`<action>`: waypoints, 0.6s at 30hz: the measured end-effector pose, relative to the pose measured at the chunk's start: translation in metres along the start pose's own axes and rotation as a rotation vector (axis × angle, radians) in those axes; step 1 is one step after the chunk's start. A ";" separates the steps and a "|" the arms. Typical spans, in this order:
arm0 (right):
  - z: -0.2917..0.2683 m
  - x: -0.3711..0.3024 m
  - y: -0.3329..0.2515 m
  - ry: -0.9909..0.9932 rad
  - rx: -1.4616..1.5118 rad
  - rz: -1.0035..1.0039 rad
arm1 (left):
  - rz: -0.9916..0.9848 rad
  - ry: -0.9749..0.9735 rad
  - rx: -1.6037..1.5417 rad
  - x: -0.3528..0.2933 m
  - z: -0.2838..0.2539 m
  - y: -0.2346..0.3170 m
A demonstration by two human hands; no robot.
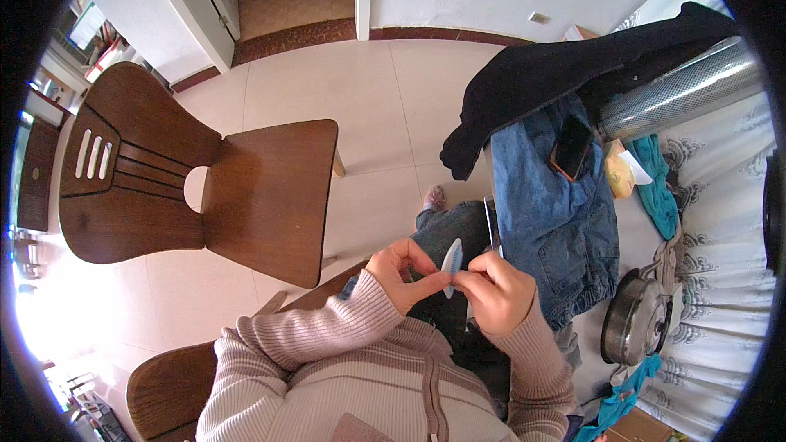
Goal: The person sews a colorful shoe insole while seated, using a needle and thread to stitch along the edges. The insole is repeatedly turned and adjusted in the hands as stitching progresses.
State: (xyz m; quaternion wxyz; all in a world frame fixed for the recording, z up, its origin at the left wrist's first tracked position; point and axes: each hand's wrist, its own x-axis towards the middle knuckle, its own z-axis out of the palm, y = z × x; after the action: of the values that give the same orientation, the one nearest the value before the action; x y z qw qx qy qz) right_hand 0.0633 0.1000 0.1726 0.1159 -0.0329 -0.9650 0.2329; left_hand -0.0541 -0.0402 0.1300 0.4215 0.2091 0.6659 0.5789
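Observation:
Between my two hands is a small pale-blue oval thing (pixel 452 267), thin and upright, with fine ridges along it; its exact kind is unclear. My left hand (pixel 401 276) pinches it from the left with thumb and forefinger. From the right, the bent fingers of my right hand (pixel 503 293) close on its lower edge. Both hands are above my lap, just left of blue jeans (pixel 544 233) spread on the table. A dark phone (pixel 571 147) lies on the denim.
At left stands a brown wooden chair (pixel 266 196). Black cloth (pixel 557 74) drapes over the table's far end beside a perforated metal cylinder (pixel 684 90). A lidded metal pot (pixel 634 319) and teal cloth (pixel 652 184) are at right, by a patterned white curtain (pixel 712 278).

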 end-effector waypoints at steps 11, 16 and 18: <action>0.022 -0.013 0.040 -0.039 0.710 0.195 | 0.662 -0.060 0.497 0.025 -0.013 -0.002; 0.019 -0.014 0.043 0.069 1.185 0.341 | 0.396 -0.242 0.124 0.029 -0.005 0.007; 0.019 -0.013 0.045 0.143 1.321 0.396 | 0.377 -0.223 0.173 0.023 -0.002 0.018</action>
State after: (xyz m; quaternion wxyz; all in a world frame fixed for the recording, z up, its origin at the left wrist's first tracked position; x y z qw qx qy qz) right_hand 0.0719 0.1302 0.1329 0.1301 -0.1463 -0.5867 0.7858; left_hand -0.0728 -0.0192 0.1396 0.3576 0.4278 0.6113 0.5616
